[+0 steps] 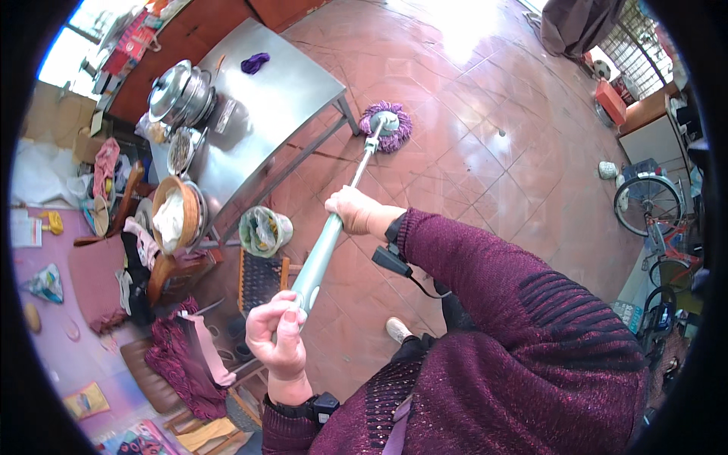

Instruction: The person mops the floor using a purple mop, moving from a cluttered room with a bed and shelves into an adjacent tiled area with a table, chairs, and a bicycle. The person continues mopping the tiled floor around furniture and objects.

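Observation:
A spin mop with a pale green grip and metal pole [318, 261] slants up and to the right in front of me. My left hand [278, 335] holds the top end of the green grip, fingers curled around it. Farther down, where grip meets metal pole, my right hand [354, 210] is closed around the mop. The purple mop head [392, 128] lies on the red tiled floor [455, 187], beside a leg of the metal table [284, 85]. Black straps are on both wrists.
On the metal table stand steel pots [179, 94], a basket with white cloth [169, 219] and a purple cloth [255, 63]. A lined bin [264, 232] stands beside the table. Chairs with clothes [187, 364] are at lower left. A bicycle [651, 205] and red box [610, 102] are at right.

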`<action>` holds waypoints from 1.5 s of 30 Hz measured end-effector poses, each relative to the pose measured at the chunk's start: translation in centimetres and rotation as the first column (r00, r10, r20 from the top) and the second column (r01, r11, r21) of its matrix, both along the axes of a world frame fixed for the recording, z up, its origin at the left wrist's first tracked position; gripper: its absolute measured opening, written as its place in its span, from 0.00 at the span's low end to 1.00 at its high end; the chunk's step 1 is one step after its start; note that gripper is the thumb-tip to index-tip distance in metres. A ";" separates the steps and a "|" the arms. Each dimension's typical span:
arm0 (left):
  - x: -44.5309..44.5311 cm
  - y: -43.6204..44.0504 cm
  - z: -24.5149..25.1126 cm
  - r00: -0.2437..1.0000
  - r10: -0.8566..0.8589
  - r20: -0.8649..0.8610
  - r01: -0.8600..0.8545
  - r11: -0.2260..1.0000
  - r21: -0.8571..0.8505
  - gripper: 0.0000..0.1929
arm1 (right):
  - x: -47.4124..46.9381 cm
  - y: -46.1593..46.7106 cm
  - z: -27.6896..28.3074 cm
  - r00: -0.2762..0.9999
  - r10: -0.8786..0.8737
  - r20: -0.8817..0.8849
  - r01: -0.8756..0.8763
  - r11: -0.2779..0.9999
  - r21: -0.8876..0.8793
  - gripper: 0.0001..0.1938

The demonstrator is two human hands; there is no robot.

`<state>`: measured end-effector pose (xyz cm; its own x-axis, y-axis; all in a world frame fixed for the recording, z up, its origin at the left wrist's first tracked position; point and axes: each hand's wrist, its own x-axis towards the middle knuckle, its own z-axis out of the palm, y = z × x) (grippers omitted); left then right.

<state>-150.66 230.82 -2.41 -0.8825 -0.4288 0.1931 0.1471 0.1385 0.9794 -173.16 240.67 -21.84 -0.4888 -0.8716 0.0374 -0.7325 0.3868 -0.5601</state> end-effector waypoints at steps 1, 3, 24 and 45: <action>-2.4 0.7 -0.2 1.000 -0.024 0.006 0.024 0.999 -0.024 0.04 | -2.3 0.6 -0.5 1.000 -0.013 -0.007 0.013 1.000 -0.011 0.06; -7.1 2.2 -1.1 0.997 -0.036 0.075 0.037 0.999 -0.010 0.04 | -6.8 2.1 -1.6 0.991 -0.130 -0.011 0.129 0.987 -0.100 0.06; -8.0 11.0 6.2 0.961 -0.215 0.171 0.204 0.976 0.080 0.06 | 0.0 14.3 1.2 0.841 -0.536 0.078 0.534 0.797 -0.282 0.04; 27.8 9.4 11.9 0.953 -0.287 0.092 0.288 0.958 0.009 0.04 | 35.8 15.7 2.4 0.868 -0.487 0.100 0.496 0.862 -0.107 0.04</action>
